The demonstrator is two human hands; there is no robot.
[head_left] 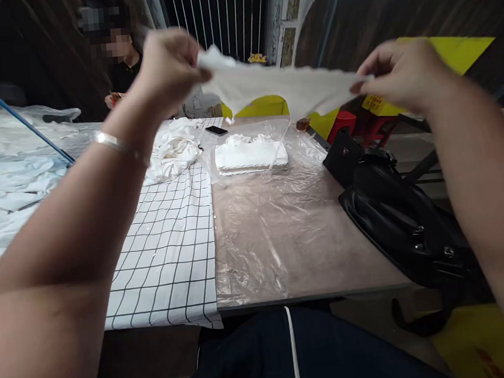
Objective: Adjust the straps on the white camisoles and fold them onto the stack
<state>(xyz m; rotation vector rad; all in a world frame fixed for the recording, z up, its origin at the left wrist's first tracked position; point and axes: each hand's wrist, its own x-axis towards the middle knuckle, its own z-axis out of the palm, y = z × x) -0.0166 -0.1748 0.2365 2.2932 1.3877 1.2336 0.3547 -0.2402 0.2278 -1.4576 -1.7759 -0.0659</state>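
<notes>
Up at chest height and away from me, a thin white garment (264,85) with a wavy edge is stretched out sideways in the air. My left hand (174,60) pinches its left end, and my right hand (401,73) pinches the right end. The fabric is slightly blurred, so its exact kind is unclear. Below it, on clear plastic sheeting (265,235), lies a neat stack of folded white garments (251,155) with scalloped edges. A loose heap of white garments (171,149) sits left of the stack, partly behind my left forearm.
A black phone (216,131) lies behind the stack. More white garments (7,169) cover the left side, on a checked tablecloth (164,249). Black bags (405,222) rest at the table's right edge, near red stools (343,123). Another person (124,70) is at the far left.
</notes>
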